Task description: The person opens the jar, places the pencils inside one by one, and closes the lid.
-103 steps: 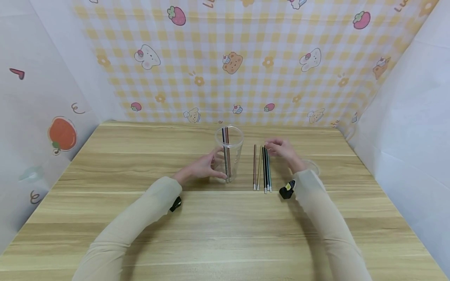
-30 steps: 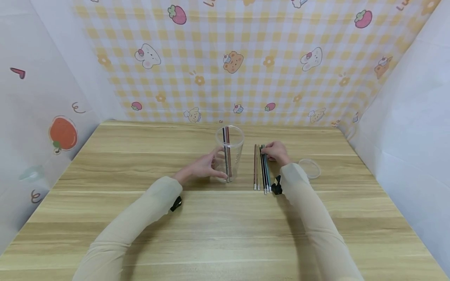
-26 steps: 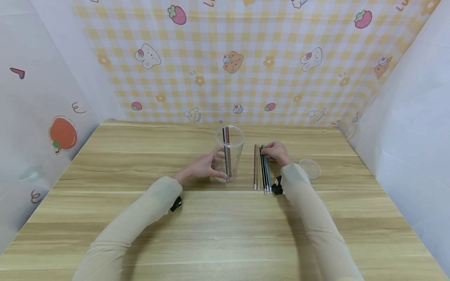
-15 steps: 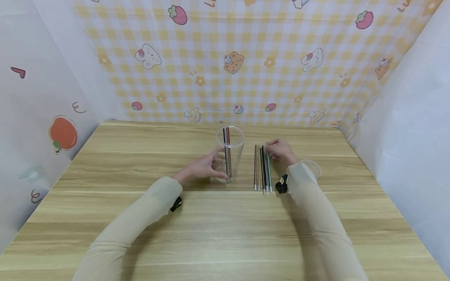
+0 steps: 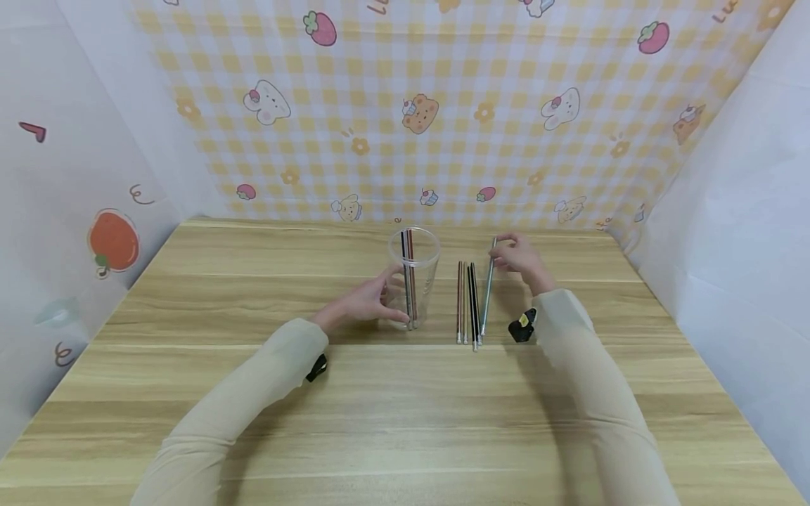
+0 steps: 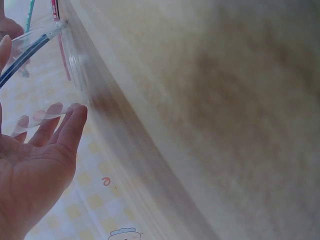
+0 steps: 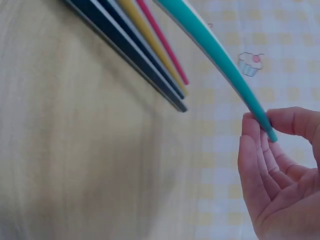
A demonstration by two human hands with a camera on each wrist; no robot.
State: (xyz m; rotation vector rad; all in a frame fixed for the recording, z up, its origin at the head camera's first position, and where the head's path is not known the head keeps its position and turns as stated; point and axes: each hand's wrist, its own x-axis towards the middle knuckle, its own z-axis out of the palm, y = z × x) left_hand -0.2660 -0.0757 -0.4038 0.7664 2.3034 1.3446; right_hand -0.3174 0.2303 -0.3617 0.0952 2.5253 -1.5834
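A clear plastic cup (image 5: 429,280) stands upright on the table with several pencils (image 5: 412,281) inside. My left hand (image 5: 362,301) holds it low on its left side, thumb in front and fingers curved behind. To the right, my right hand (image 5: 517,258) pinches a teal pencil (image 7: 227,67) near its far end between thumb and fingers. That pencil is raised at the far end, its silver-tipped near end low by the table. Just left of it lie a red pencil (image 5: 459,302), a yellow pencil (image 5: 465,302) and black pencils (image 5: 473,306), roughly side by side.
The wooden table (image 5: 392,422) reaches back to a yellow checked cloth backdrop (image 5: 354,84), with white cloth walls at both sides. A black wrist camera (image 5: 522,327) hangs under the right sleeve. The clear round lid seen earlier is hidden behind that sleeve.
My right hand has drawn the teal pencil away from the row, moving back and to the right, and lifted its far end. My left hand and the cup have stayed in place.
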